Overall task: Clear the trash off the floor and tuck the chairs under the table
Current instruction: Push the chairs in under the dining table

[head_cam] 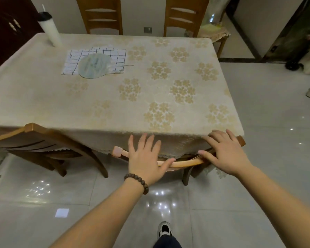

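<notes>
A wooden chair (184, 164) stands right against the near edge of the table (115, 97), its backrest partly under the hanging floral tablecloth. My left hand (145, 158) lies flat on the top rail with fingers spread and the thumb along the rail. My right hand (225, 152) rests on the same rail farther right, fingers apart. A second wooden chair (48, 145) stands at the near left, pushed in under the cloth. Two more chairs, one (101, 15) and another (184, 15), stand at the far side. No trash shows on the floor.
On the table lie a checked cloth (113, 54) with a round fan (95, 66) on it, and a white cylinder (49, 27) stands at the far left. A small cloth-covered stool (215, 33) is at the back right. Glossy tiled floor (267, 158) lies around me; my shoe (165, 230) shows below.
</notes>
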Tool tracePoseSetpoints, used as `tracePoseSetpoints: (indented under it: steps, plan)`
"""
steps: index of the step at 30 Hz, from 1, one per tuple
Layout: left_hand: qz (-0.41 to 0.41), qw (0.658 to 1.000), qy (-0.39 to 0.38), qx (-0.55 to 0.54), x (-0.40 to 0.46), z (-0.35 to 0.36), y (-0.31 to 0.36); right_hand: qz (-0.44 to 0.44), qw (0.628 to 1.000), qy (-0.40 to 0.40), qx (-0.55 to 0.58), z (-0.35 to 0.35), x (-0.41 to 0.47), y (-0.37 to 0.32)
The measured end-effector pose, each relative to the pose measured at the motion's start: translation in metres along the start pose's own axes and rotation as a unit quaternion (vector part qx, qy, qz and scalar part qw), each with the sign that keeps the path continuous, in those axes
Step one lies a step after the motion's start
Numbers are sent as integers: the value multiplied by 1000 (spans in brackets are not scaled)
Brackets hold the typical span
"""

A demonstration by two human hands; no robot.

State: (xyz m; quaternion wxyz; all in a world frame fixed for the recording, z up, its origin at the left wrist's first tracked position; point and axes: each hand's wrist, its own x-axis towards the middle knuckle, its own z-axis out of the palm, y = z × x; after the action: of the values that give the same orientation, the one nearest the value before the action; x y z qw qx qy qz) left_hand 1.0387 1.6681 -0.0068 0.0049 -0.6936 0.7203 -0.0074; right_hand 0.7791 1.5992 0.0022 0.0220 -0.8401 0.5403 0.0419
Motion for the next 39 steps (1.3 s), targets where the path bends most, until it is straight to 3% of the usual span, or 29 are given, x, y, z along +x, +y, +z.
tracePoseSetpoints:
  steps: [3,10,15,22,32,39]
  plan:
    - [-59,998,-32,8,1,2,-11,57,998,36,-13,15,6,-18]
    - [-33,998,-25,37,25,13,-70,113,992,64,11,20,25,-70]
    - [-35,997,-40,59,50,11,-127,114,993,21,36,17,58,-119]
    - [-85,996,-11,35,54,17,-103,83,996,4,24,11,66,-90]
    - [-97,988,-121,20,52,3,-100,54,998,-11,36,8,62,-89]
    - [-103,988,-28,-113,-20,-1,-35,78,981,97,146,2,-11,-82]
